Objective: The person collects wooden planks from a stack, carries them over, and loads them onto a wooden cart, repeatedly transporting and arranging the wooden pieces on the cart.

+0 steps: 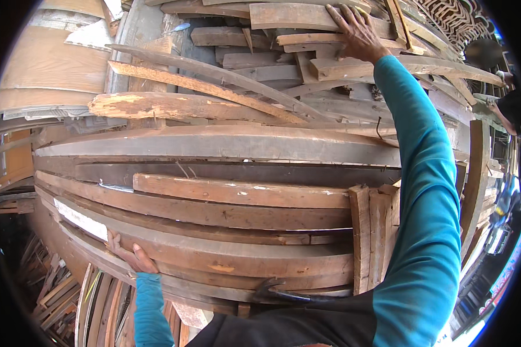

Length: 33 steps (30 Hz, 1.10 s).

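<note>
My right hand reaches to the far side of the woodpile. Its fingers are spread flat over a wooden beam, and I see no grip around it. Nearer and to the left, my left hand rests at the edge of a long curved plank, thumb and fingers apart. Beside that hand, a white patch marks the wood. A dark hooked metal tool, perhaps a claw hammer or pry bar, lies on the near planks by my body.
Long weathered boards are stacked across the middle, with bent nails sticking up from some. Short upright pieces stand by my right arm. Wooden panels lie at far left. Another person's hand shows at the right edge.
</note>
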{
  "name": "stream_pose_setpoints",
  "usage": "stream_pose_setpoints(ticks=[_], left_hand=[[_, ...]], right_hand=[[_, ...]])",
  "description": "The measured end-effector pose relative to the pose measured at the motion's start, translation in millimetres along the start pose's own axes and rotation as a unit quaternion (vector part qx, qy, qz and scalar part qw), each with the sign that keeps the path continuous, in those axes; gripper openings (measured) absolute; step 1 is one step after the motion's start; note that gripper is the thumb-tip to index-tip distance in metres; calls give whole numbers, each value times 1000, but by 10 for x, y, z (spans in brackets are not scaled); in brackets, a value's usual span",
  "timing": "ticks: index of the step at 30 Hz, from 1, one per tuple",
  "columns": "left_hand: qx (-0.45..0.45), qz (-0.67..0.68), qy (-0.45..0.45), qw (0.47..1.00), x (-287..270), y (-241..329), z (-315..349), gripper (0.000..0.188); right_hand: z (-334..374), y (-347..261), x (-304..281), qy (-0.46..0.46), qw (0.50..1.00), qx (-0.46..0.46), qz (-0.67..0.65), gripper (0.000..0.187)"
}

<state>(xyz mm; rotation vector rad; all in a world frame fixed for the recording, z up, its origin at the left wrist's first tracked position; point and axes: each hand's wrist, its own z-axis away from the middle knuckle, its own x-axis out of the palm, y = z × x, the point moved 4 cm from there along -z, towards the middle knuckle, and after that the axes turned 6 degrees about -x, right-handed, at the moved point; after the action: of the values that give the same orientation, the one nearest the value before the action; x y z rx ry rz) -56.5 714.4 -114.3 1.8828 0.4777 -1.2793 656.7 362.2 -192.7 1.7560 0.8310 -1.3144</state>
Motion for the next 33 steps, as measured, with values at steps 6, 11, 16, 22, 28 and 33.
stream_pose_setpoints(ticks=[6, 11, 16, 22, 28, 33], left_hand=[[3, -21, -20, 1000, 25, 71, -54, 64], [5, -11, -3, 1000, -23, 77, -15, 62], [-7, 4, -5, 1000, -18, 103, -16, 64], [9, 13, -9, 1000, -18, 110, -16, 65], [-24, 47, 6, 999, 25, 98, -46, 76], [29, 22, 32, 999, -34, -63, -13, 61]], right_hand=[[289, -84, 108, -23, 994, -50, 97, 109], [361, -375, 152, -96, 988, -82, 94, 98], [445, -378, 94, -166, 980, -86, 62, 100], [422, -436, -150, -117, 982, -136, 62, 104], [60, -460, -858, -111, 977, -161, 85, 115], [-237, -589, -2016, 155, 974, -166, 18, 103]])
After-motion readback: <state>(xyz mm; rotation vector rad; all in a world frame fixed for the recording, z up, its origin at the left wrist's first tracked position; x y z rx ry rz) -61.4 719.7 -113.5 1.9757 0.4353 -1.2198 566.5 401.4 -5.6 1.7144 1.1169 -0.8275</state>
